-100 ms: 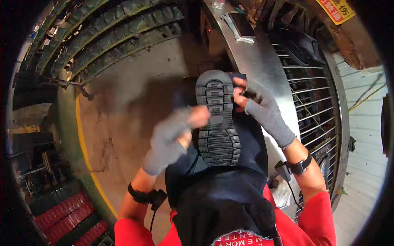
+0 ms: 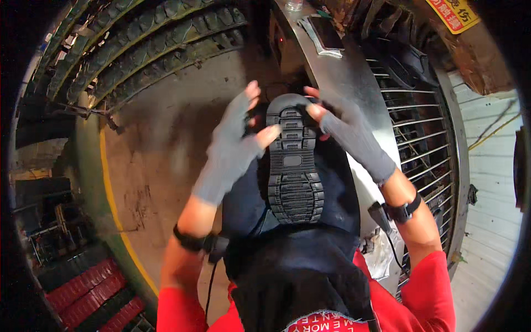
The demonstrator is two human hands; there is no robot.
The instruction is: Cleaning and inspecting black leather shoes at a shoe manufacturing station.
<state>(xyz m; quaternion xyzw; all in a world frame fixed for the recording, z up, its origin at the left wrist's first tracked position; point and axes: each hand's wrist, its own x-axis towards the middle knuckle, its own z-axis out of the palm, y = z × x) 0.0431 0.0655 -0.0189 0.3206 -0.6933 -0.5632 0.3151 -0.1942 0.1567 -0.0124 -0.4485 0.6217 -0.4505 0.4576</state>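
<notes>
A black shoe sole point(image 2: 293, 191) lies on my dark-clothed lap, its ribbed tread facing up and its rounded end pointing away from me. Whatever is under it is hidden. My left hand point(image 2: 235, 141), in a grey fingerless glove, is open at the sole's left side. Its fingers stretch forward, and the thumb tip is at the sole's left edge. My right hand point(image 2: 345, 124), gloved the same way, grips the far right edge, with its thumb at the rim and a finger reaching past the far end. Its other fingers are mostly hidden.
To the right runs a metal bench point(image 2: 343, 77) with a phone point(image 2: 326, 33) on a white cloth. Beyond it is a rack of metal bars point(image 2: 423, 141). Racks of dark shoe-shaped pieces point(image 2: 166, 47) stand at the far left, and red ridged pieces point(image 2: 91, 288) lie at the lower left.
My left hand has moved forward along the sole and its fingers have opened out. My right hand has shifted slightly, bringing its thumb onto the rim. The sole has barely moved.
</notes>
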